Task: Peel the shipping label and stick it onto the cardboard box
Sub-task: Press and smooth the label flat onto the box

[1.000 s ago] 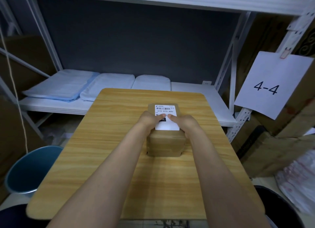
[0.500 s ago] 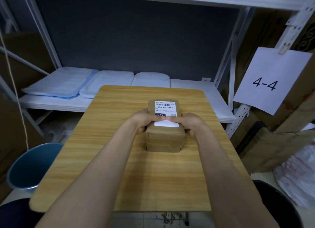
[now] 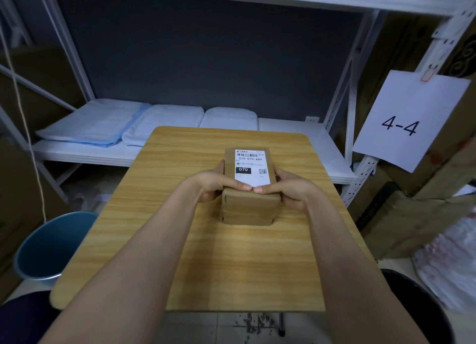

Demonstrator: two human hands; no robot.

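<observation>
At centre frame, the left hand (image 3: 210,186) and right hand (image 3: 288,189) grip the cardboard box (image 3: 248,204) on the bench (image 3: 159,215), thumbs pressing the shipping label's (image 3: 252,167) near edge; likely next, checking corners.

Bare wooden table (image 3: 159,215) open all around cardboard box (image 3: 248,210), its flanks blocked by left hand (image 3: 210,186) and right hand (image 3: 289,190); shelf rack (image 3: 342,127) just behind the far edge
</observation>
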